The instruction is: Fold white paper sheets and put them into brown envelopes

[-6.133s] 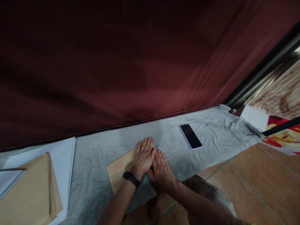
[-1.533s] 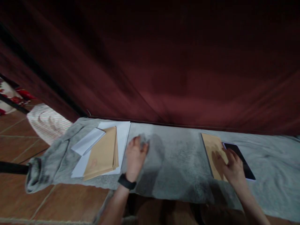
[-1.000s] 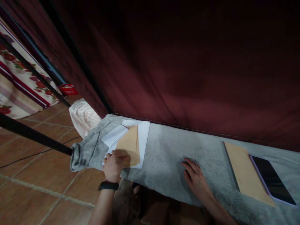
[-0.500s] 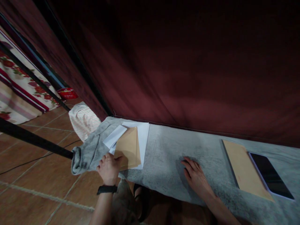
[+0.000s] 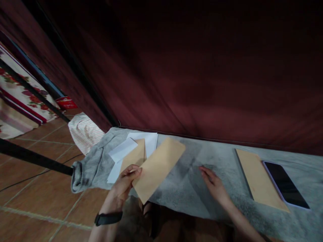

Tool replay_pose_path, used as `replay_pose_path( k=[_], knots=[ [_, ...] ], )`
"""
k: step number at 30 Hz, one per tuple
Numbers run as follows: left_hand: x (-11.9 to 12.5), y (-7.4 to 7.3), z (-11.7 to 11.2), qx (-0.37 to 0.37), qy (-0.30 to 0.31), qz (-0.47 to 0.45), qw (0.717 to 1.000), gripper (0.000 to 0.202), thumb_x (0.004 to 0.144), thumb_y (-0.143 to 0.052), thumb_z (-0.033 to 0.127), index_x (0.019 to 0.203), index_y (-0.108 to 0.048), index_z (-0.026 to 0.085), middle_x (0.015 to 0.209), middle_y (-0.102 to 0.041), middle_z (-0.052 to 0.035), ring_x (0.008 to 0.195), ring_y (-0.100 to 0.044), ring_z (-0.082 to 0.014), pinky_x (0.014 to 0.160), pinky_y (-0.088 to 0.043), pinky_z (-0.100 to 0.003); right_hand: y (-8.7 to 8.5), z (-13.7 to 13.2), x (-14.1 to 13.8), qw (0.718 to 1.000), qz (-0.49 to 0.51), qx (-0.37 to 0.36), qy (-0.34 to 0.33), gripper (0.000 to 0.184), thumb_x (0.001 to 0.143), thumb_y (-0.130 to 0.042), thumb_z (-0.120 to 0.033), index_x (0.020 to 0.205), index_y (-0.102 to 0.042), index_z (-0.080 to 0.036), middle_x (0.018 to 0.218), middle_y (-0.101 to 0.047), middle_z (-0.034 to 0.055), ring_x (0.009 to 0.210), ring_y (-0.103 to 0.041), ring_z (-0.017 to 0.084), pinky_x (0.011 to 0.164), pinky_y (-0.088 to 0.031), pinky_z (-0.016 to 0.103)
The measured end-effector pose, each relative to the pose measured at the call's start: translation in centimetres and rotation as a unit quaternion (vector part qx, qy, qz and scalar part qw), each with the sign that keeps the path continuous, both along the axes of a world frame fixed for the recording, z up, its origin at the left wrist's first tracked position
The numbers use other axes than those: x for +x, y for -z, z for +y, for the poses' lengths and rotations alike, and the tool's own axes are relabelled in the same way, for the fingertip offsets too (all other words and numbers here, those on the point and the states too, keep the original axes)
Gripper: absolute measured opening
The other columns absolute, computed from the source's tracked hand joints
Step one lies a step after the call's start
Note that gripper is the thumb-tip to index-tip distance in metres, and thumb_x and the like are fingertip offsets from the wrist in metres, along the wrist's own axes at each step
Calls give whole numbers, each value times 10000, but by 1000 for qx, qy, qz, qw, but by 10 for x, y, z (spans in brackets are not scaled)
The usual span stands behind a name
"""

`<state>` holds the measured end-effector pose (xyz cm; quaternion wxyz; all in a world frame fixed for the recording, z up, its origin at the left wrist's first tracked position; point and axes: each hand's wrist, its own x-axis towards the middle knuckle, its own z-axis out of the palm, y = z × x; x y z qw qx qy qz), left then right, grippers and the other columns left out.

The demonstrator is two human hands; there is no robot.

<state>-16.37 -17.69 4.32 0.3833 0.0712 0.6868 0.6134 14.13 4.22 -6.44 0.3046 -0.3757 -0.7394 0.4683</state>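
Envelope (image 5: 159,169), left of phone (image 5: 286,184), pinched in left hand (image 5: 124,183); long axis slants away, phoneward; right hand (image 5: 214,185) between envelope and phone, fingers loosely extended, holding nothing.

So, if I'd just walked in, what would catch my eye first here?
Probably the brown envelope pinched in the left hand, tilted in the lower middle of the view. Next, perhaps the phone with its dark screen, lying at the right on the grey cloth. Behind them, dark red fabric fills most of the upper view.
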Motion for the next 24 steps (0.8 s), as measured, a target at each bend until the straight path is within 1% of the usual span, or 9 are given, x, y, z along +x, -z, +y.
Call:
replay_pose_path(
  k=[2, 4, 6, 8, 12, 15, 18, 20, 24],
  knots=[
    [10, 5, 15, 11, 71, -12, 997, 384, 516, -885, 399, 696, -635, 170, 641, -673, 3, 554, -599, -139, 519, -422, -235, -7, 8, 2, 988, 69, -133, 37, 436, 919, -560, -550, 1131, -720, -204, 1198, -729, 132, 1128, -675, 318, 1028, -511, 523],
    [15, 11, 27, 11, 96, -9, 995, 379, 518, -889, 407, 688, -655, 163, 642, -680, -1, 564, -599, -135, 537, -417, -234, -15, 13, 5, 958, 129, -253, 34, 473, 903, -582, -585, 1135, -713, -194, 1176, -737, 138, 1039, -713, 296, 973, -546, 486],
    [15, 19, 35, 8, 102, -16, 995, 375, 510, -891, 406, 678, -663, 160, 628, -673, 1, 562, -594, -135, 550, -420, -240, -23, 12, 5, 929, 171, -329, 7, 485, 887, -612, -592, 1156, -705, -199, 1160, -744, 134, 962, -732, 273, 904, -573, 453],
    [14, 27, 39, 2, 95, -35, 995, 375, 489, -900, 386, 674, -668, 159, 620, -669, 5, 561, -597, -138, 561, -431, -249, -30, 7, 0, 909, 200, -366, -11, 476, 855, -679, -566, 1171, -699, -210, 1151, -749, 125, 935, -735, 258, 855, -582, 422],
    [17, 42, 45, -25, 54, -83, 995, 328, 483, -904, 272, 683, -669, 160, 640, -684, 0, 571, -623, -157, 571, -466, -269, -36, -4, -21, 891, 255, -375, 8, 467, 801, -772, -526, 1148, -698, -222, 1097, -762, 94, 860, -733, 225, 834, -573, 399],
    [27, 46, 51, -46, 43, -132, 989, 251, 556, -870, 199, 695, -663, 166, 666, -700, -7, 572, -645, -168, 570, -498, -286, -39, -6, -34, 882, 296, -365, 12, 603, 776, -807, -495, 1307, -622, -278, 1091, -755, 59, 835, -724, 212, 818, -574, 398],
    [36, 47, 58, -50, 58, -165, 983, 252, 556, -872, 177, 686, -657, 167, 653, -703, -3, 559, -659, -173, 561, -517, -288, -44, -4, -38, 884, 320, -340, 17, 689, 768, -814, -484, 1390, -562, -323, 1032, -741, 21, 788, -702, 188, 763, -571, 360],
    [40, 47, 61, -50, 66, -163, 983, 270, 534, -885, 177, 692, -667, 167, 654, -711, 1, 552, -662, -171, 554, -520, -280, -48, -1, -36, 888, 327, -322, 24, 667, 780, -799, -495, 1384, -573, -325, 1007, -728, 12, 785, -684, 178, 737, -563, 338],
    [40, 48, 62, -70, 73, -163, 981, 280, 543, -887, 175, 756, -704, 169, 709, -743, -13, 577, -679, -178, 557, -531, -281, -52, 6, -30, 892, 330, -304, 51, 572, 765, -813, -490, 1274, -658, -279, 974, -717, 17, 765, -663, 165, 723, -552, 315]
  ],
)
